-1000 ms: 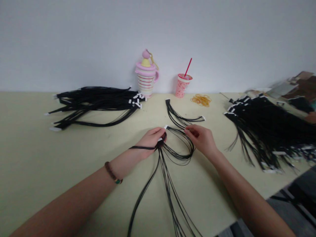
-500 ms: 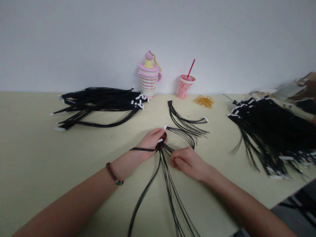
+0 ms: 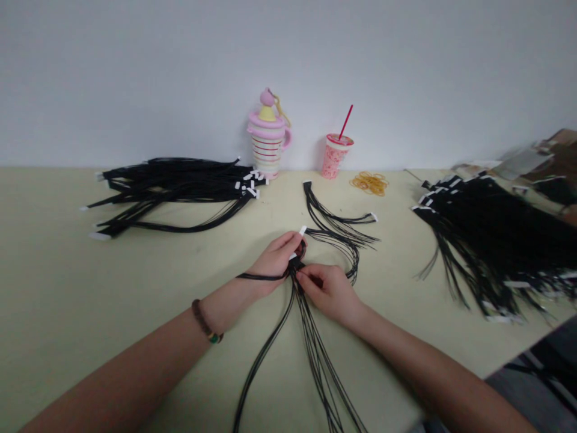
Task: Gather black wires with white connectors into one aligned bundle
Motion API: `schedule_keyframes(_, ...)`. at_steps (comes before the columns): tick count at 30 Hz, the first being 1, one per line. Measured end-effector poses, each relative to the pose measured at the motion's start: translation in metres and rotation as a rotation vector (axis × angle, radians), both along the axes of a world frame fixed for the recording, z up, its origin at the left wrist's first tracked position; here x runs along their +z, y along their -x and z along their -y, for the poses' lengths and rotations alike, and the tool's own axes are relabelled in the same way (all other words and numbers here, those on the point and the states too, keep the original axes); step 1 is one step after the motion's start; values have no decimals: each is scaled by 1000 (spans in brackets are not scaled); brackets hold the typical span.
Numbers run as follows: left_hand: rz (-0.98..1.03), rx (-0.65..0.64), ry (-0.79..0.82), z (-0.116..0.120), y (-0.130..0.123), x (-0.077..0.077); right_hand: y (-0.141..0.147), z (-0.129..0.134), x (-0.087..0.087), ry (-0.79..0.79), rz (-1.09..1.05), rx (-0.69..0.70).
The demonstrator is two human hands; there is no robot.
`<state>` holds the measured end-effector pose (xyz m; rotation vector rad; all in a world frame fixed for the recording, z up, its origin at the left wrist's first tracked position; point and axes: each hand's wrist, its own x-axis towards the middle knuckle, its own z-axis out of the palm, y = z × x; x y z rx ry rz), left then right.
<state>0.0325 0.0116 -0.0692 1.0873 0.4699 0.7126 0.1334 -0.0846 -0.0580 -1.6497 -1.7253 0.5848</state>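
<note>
My left hand is closed round a black cable harness, near its white connector. Another white connector sticks up by the left thumb, with thin black wires curving off to the right. One strand passes leftward over the left wrist. The fingertips of my right hand pinch the wires just below the held connector. Long strands hang down toward the bottom of the view. A second harness lies on the table behind my hands.
On the table, a pile of black harnesses lies at left and a larger one at right. A pink-lidded cup, a red-and-white cup and yellow rubber bands stand or lie near the wall.
My right hand has moved left and slightly up, from the loose wires to just below the connector. The left hand keeps its hold. The view has shifted slightly.
</note>
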Motion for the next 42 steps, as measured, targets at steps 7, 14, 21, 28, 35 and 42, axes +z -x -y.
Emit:
schedule_keyframes(7,2,-11,7,-1,0,-1,-4,2,3,-4,77,27)
schedule_keyframes(14,-39,42,11,1,-1,4,-7,4,7,42,-65,25)
schedule_keyframes(21,-62,75,158,-3,-4,2,-59,8,49,146,-958,-10)
schedule_keyframes(28,-81,55,212,-6,-3,2,-103,5,65,-176,-1217,-347)
schedule_keyframes(35,-65,85,220,-6,-3,4,-87,5,55,30,-1064,-102)
schedule_keyframes(42,-65,72,222,-7,-3,3,-105,-1,54,181,-1297,-241)
